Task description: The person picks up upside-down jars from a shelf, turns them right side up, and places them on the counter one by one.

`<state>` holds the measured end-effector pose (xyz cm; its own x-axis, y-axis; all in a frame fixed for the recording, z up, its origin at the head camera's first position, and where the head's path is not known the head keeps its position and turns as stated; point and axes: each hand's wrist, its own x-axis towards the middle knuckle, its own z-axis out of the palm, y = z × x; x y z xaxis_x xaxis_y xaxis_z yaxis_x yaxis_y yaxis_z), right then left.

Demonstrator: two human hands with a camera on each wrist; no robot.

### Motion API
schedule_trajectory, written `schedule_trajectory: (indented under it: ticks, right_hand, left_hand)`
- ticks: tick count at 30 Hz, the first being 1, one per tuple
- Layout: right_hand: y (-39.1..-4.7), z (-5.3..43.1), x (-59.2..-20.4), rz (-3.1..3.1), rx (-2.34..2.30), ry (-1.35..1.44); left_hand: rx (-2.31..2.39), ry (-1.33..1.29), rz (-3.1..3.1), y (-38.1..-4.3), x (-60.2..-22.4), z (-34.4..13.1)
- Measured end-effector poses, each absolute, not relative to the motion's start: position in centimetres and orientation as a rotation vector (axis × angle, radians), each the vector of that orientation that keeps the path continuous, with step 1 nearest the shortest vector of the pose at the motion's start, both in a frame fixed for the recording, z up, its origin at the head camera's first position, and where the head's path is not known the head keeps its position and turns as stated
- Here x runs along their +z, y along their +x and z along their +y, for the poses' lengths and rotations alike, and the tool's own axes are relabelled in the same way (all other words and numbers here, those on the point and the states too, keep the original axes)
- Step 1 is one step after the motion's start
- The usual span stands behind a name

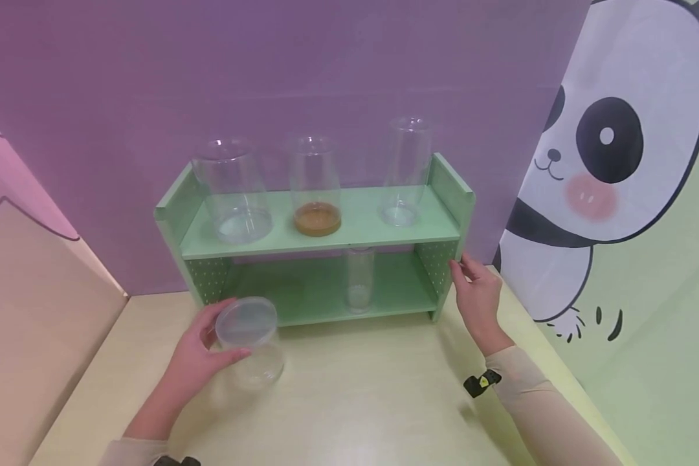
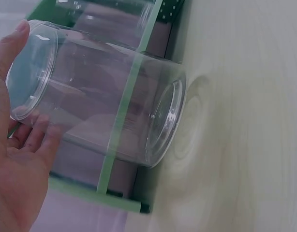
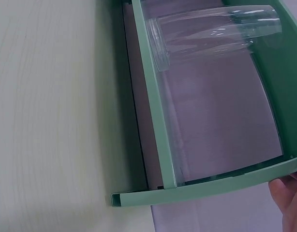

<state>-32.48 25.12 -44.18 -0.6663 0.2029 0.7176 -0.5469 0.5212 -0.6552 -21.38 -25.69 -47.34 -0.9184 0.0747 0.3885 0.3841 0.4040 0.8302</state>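
Observation:
My left hand [image 1: 198, 349] grips a clear jar with a translucent lid [image 1: 246, 321] near its top, thumb on one side and fingers on the other. In the left wrist view, the clear jar's body [image 2: 105, 92] stands close over the tabletop, in front of the shelf's left part. At the green two-tier shelf [image 1: 326, 246], my right hand [image 1: 479, 294] pinches the front edge of the right side panel with thumb and fingers. The right wrist view shows the fingers [image 3: 284, 193] at that panel's edge.
On the upper tier stand a wide clear jar [image 1: 239, 200], a clear jar with a brown base [image 1: 317, 213] and a tall clear jar [image 1: 408, 171]. A slim clear glass [image 1: 359, 285] stands on the lower tier. Behind is a purple wall [image 1: 338, 65]; a panda picture [image 1: 606, 142] is at right.

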Motion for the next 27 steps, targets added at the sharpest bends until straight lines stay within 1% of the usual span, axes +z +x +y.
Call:
schedule_trajectory:
  ticks: [9, 14, 27]
  right_hand:
    - [-32.4, 25.1, -44.0, -1.984, 1.224, 0.273]
    - [-32.4, 25.0, -44.0, -1.982, 1.219, 0.273]
    - [-32.4, 25.1, -44.2, -1.988, 1.24, 0.272]
  left_hand:
    - [-1.523, -0.325, -2.362, -21.3, -47.8, -27.6]
    - [-1.529, -0.334, -2.364, -21.4, -48.3, -28.1]
    - [-1.634, -0.334, -2.335, -21.5, -49.8, -28.5]
